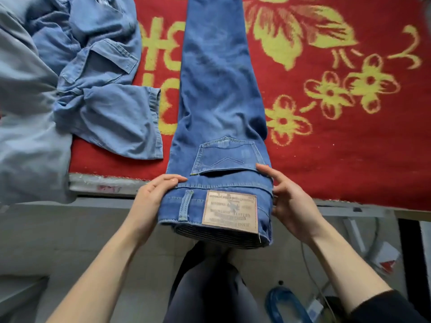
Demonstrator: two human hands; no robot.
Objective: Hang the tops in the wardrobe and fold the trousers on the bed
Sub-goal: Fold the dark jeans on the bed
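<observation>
- Head view, surface: bed (105,183) under a red blanket (349,148) of coarse woven pile, patterned with yellow flowers and yellow characters; a pale frame strip shows along the near edge.
- Room: pale tiled floor (81,234) below the near edge; a coiled blue hose (286,306) and thin cables lie on the floor at lower right.
- Jeans (219,89): mid-blue denim with faded patches, folded leg on leg into one long, narrow strip. It runs from the near edge across the middle of the blanket towards the far edge. The waistband end overhangs the near edge.
- Jeans details: stitched back pocket (226,157) facing up; tan rectangular patch (229,210) with printed lettering on the waistband; one belt loop (185,205) just left of it; striped lining visible underneath.
- Left hand (154,197): grips the left edge of the waistband, fingers curled over the top.
- Right hand (293,201): holds the right edge of the waistband, one digit lying on top beside the pocket, the others against the side.
- Shirt (100,78): lighter, thinner denim, crumpled, flap pocket and cuffed short sleeve showing, near the left edge, just beside the jeans.
- Pale blue cloth (23,113): smooth and draped, hanging over the left corner.
- Person: bare forearms, a black sleeve (391,308) on the right arm, dark trousers (205,287) below.
</observation>
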